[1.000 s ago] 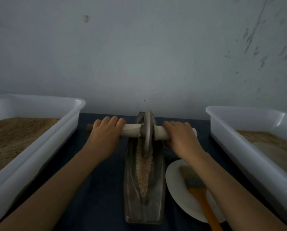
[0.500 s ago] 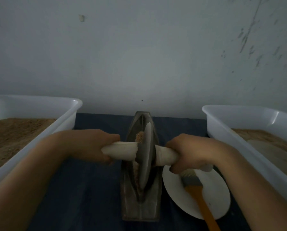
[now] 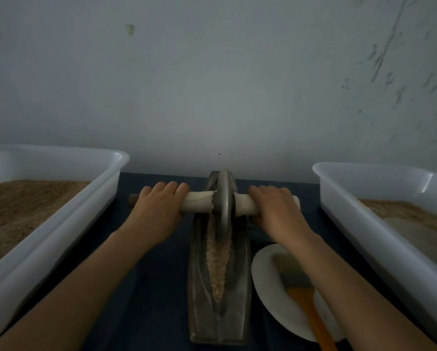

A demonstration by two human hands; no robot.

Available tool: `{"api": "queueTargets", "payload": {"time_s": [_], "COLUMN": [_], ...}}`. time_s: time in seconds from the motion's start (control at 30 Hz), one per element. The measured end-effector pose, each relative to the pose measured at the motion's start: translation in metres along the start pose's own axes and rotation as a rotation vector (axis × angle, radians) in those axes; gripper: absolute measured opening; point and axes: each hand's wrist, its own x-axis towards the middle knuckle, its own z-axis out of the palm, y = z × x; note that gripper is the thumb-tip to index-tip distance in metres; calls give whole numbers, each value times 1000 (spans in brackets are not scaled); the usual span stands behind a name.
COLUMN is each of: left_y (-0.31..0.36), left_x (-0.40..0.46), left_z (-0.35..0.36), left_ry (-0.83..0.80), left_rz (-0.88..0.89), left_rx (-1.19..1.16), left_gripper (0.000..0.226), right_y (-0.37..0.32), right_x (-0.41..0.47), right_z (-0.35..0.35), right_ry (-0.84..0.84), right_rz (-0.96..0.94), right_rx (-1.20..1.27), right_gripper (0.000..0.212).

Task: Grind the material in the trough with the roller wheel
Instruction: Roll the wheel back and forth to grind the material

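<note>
A dark metal boat-shaped trough (image 3: 199, 287) lies lengthwise on the dark blue table, with pale crushed material (image 3: 218, 262) along its groove. The grey roller wheel (image 3: 223, 206) stands upright in the trough's far end. A pale wrapped axle handle (image 3: 198, 201) runs through the wheel. My left hand (image 3: 156, 211) grips the axle left of the wheel. My right hand (image 3: 278, 211) grips it on the right side. Both arms reach far forward.
A white plastic tub (image 3: 68, 221) with brown powder stands at the left, and another white tub (image 3: 364, 224) with powder at the right. A white plate (image 3: 270, 295) beside the trough carries a brush with an orange handle (image 3: 311, 315). A grey wall rises close behind.
The wheel has rolled from the trough's middle to its far end, and both hands have gone forward with the axle. More of the crushed material now shows in the near groove.
</note>
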Motion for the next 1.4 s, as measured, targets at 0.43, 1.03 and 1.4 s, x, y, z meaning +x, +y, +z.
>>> {"api": "queueTargets", "payload": {"time_s": [0.43, 1.03, 1.4], "left_y": [-5, 7, 1], "left_x": [-23, -3, -18], "left_z": [-76, -5, -39], "left_ry": [-617, 23, -317], "left_rz": [213, 29, 180], "left_rx": [-158, 55, -105], "left_gripper": [25, 33, 25], "right_y": [-19, -1, -17], "right_x": [-31, -10, -31], "right_z": [-71, 1, -53], "right_ry": [-546, 45, -395], "right_rz": [-98, 9, -40], "right_rx": [129, 22, 83], "right_gripper": [20, 33, 20]}}
